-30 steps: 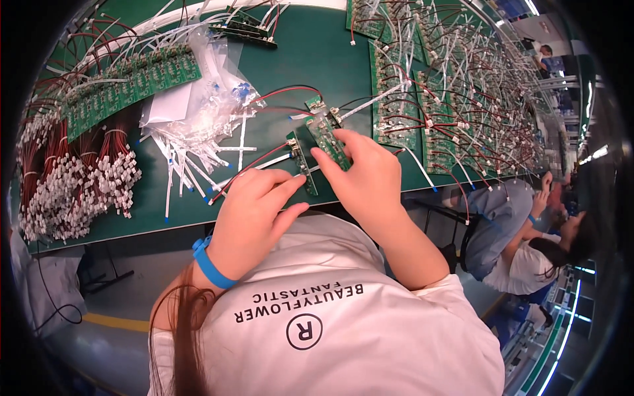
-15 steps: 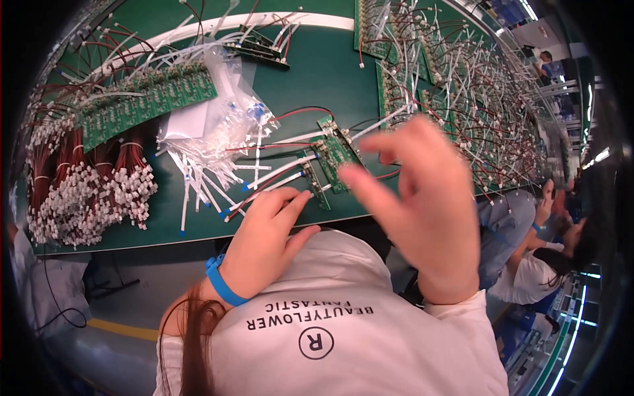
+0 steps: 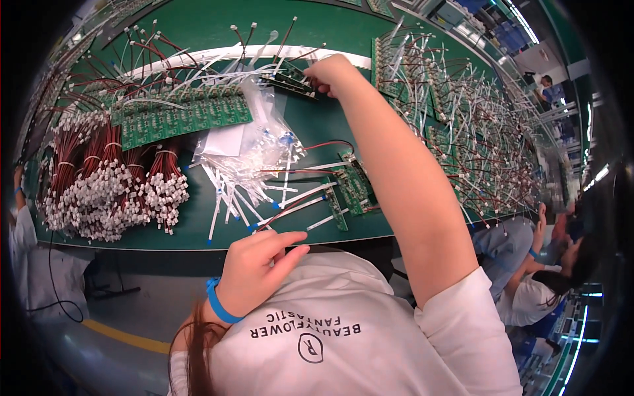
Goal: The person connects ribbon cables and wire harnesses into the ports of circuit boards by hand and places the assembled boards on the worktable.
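My right hand reaches to the back of the table, its fingers closed on the right end of a narrow dark circuit board with wires and white ribbon cables. The fingertips are partly hidden behind the hand. My left hand is at the table's front edge, fingers stretched and holding nothing, a blue band on the wrist. Just beyond it to the right lie a small green circuit board and a narrow board strip, with ribbon cables and red and black wires running from them.
Bundles of red-black wires with white connectors lie at left, below a green board panel. A clear bag with white ribbon cables lies mid-table. Many wired boards crowd the right. Another person sits at far right.
My right hand has moved from above the small green board to the narrow board at the back. My left hand has shifted slightly towards me, its fingers straighter. The view has shifted.
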A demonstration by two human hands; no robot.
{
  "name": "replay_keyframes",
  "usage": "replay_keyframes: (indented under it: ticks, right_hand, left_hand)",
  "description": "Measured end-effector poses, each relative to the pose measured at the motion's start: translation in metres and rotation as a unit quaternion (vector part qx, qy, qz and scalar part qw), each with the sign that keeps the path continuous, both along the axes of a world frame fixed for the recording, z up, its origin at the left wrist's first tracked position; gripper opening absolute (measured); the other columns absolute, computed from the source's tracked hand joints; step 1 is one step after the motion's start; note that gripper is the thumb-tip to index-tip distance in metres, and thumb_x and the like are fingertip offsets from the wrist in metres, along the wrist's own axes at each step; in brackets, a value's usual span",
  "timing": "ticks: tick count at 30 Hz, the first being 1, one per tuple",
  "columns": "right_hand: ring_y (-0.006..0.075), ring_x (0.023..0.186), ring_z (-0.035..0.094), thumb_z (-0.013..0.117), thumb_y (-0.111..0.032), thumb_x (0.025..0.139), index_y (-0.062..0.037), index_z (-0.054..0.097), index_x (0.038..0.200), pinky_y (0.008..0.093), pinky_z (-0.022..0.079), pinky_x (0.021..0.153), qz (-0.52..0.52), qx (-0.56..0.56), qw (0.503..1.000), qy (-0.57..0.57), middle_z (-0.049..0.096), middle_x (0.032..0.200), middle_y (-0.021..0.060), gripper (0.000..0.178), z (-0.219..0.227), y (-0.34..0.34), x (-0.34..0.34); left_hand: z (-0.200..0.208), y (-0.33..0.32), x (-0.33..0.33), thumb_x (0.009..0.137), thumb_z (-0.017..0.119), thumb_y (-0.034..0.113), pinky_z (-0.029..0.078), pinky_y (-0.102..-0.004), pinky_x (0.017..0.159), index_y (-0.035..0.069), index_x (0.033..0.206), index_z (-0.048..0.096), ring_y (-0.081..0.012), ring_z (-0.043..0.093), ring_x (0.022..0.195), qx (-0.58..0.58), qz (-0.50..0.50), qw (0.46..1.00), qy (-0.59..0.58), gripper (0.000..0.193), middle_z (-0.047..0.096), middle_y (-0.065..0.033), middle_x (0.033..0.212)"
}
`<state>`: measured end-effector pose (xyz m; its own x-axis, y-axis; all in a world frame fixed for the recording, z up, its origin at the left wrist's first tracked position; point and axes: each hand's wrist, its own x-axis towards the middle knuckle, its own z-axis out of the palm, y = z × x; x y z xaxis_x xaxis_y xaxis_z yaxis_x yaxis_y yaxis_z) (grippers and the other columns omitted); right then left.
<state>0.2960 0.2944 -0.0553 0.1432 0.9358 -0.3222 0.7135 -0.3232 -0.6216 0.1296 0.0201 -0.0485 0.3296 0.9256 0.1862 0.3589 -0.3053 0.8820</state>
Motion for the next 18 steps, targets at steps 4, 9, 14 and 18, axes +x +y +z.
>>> replay_keyframes:
  ticks: [4,9,14,18]
  right_hand:
    - [0.0169,0.049,0.055,0.063,-0.023,0.072,-0.0002,0.062,0.070,0.0286,0.044,0.047,0.024,0.085,0.996,0.000,0.059,0.063,0.0092,0.023,0.023,-0.004,0.010]
    - [0.0166,0.045,0.057,0.063,-0.024,0.074,0.0047,0.061,0.079,0.0258,0.046,0.046,0.034,0.311,0.935,-0.167,0.062,0.070,0.0136,0.030,0.049,-0.004,0.016]
    - [0.0187,0.051,0.059,0.053,-0.024,0.075,-0.0070,0.066,0.080,0.0308,0.048,0.056,0.016,0.388,0.911,-0.136,0.058,0.055,0.0085,0.022,0.102,-0.041,0.015]
    - [0.0068,0.036,0.042,0.053,-0.017,0.083,0.0007,0.054,0.056,0.0219,0.032,0.037,-0.018,0.323,0.931,0.168,0.046,0.044,0.0006,0.032,0.161,-0.129,-0.003]
  left_hand:
    - [-0.004,0.001,-0.010,0.071,0.065,0.005,0.033,-0.0232,0.043,0.003,0.087,0.063,-0.0115,0.042,0.045,-0.037,0.032,0.998,-0.049,0.017,0.048,-0.0059,0.056]
    - [0.000,0.013,-0.009,0.072,0.063,0.002,0.031,-0.0210,0.042,0.002,0.089,0.063,-0.0078,0.040,0.045,-0.033,0.049,0.997,-0.059,0.017,0.048,-0.0040,0.056]
    - [0.005,0.016,-0.013,0.071,0.063,0.000,0.028,-0.0193,0.041,0.002,0.087,0.063,-0.0060,0.039,0.046,-0.020,0.081,0.995,-0.063,0.016,0.047,-0.0031,0.056]
    - [0.017,0.014,-0.013,0.071,0.062,-0.001,0.028,-0.0184,0.042,0.000,0.086,0.063,-0.0052,0.040,0.048,0.023,0.124,0.988,-0.089,0.015,0.048,-0.0015,0.056]
